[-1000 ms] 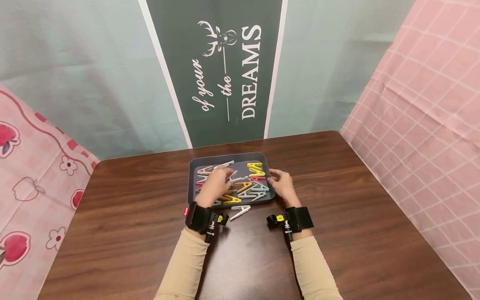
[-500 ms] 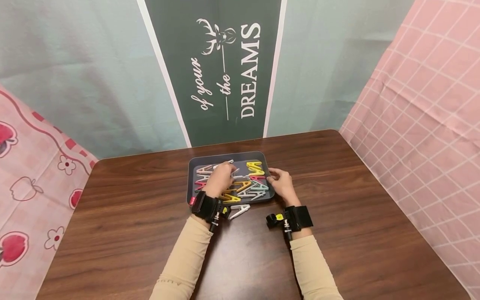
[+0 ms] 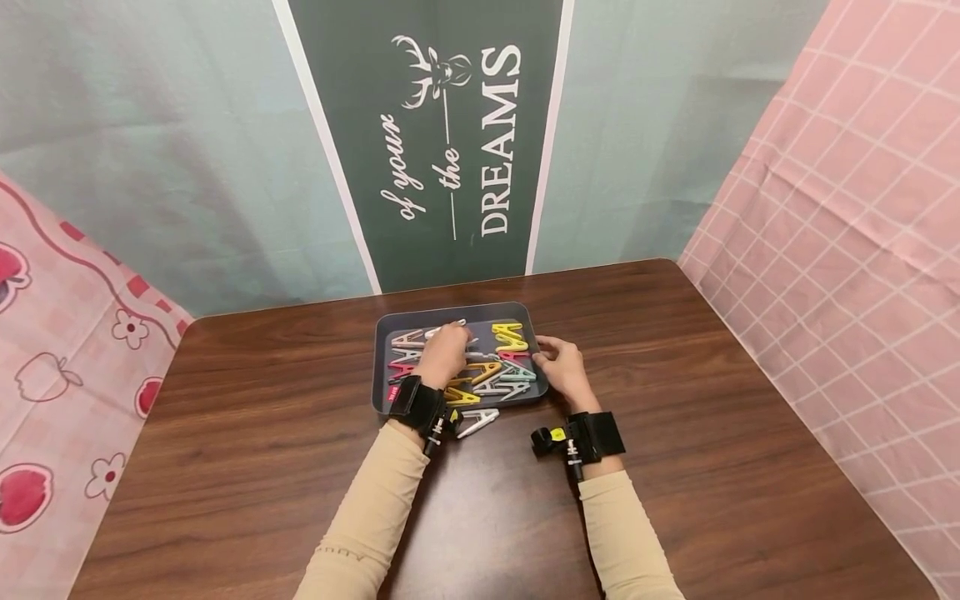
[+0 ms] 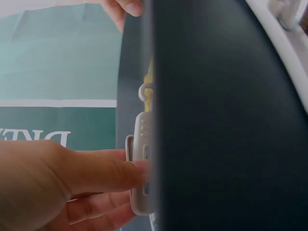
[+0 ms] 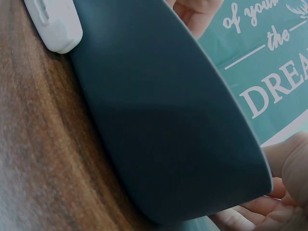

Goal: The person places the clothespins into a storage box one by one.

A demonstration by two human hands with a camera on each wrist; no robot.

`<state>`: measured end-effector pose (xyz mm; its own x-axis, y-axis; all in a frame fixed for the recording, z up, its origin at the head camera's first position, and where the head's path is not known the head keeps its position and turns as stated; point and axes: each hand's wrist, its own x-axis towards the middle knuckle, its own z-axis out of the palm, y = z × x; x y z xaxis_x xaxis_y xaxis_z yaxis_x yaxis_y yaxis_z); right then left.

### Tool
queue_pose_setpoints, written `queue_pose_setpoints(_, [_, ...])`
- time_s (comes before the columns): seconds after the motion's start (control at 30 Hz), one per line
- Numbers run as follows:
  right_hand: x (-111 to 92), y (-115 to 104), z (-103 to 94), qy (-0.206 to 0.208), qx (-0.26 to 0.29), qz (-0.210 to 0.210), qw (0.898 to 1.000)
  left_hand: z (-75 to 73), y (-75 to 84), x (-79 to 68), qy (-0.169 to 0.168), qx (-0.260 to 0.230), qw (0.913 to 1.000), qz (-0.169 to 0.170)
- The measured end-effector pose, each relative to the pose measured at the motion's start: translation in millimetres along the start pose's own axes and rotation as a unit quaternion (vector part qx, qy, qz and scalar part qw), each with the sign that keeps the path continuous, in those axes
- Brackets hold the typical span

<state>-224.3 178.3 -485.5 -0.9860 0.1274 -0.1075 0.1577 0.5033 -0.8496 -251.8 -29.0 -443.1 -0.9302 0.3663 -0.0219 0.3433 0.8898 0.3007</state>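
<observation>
A dark grey tray (image 3: 450, 315) of several coloured clothespins lies on the wooden table. My left hand (image 3: 446, 354) reaches over its left half. In the left wrist view, my left thumb and fingers pinch a pale grey clothespin (image 4: 141, 127), partly hidden by the tray's wall (image 4: 216, 115). My right hand (image 3: 564, 368) holds the tray by its right edge, thumb at the rim and fingers outside. Yellow clothespins (image 3: 509, 337) sit near that edge, with an orange one (image 3: 483, 371) mid-tray.
A white clothespin (image 3: 477, 421) lies on the table (image 3: 480, 508) just in front of the tray. Behind the table hangs a green cloth (image 3: 465, 167) with lettering. Pink cloths flank the left and right sides.
My left hand has moved a little right and away from me over the tray, its fingers closing around a pale clothespin. The right hand stays at the tray's edge.
</observation>
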Motion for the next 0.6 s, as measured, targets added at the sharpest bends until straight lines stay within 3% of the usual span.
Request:
queue_pose_setpoints(0.17, [-0.2, 0.2, 0.4, 0.001, 0.001, -0.002, 1.000, 3.2, -1.5, 3.0, -0.007, 0.012, 0.9999, -0.002])
queue_pose_setpoints(0.6, [0.7, 1.5, 1.2, 0.003, 0.002, -0.002, 1.000, 8.6, -3.5, 6.4, -0.042, -0.013, 0.9990, -0.003])
